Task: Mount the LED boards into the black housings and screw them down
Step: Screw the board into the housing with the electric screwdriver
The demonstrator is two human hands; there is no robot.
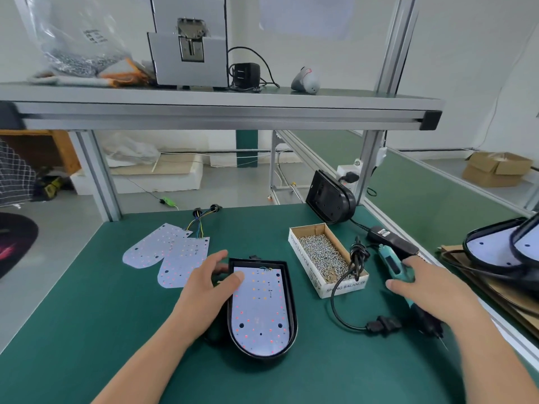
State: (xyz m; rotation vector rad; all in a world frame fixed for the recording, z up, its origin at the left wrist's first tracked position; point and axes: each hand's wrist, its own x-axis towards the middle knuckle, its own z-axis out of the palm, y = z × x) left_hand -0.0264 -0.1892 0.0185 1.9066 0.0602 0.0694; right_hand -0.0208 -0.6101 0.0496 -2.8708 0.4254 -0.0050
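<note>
A black housing (292,310) lies on the green mat in front of me with a white LED board (258,307) seated inside it. My left hand (208,282) rests on the housing's left rim, thumb pressing the board's top left corner. My right hand (423,287) lies over a teal electric screwdriver (392,265) on the mat at the right, fingers curling around its body. Two loose LED boards (166,253) with coloured wires lie to the left. A cardboard box of screws (323,255) stands between the housing and the screwdriver.
Another black housing (329,196) leans upright at the back right. Finished housings (501,246) are stacked on cardboard at the far right. A black power cable and plug (376,325) trail across the mat. An aluminium shelf (218,112) runs overhead.
</note>
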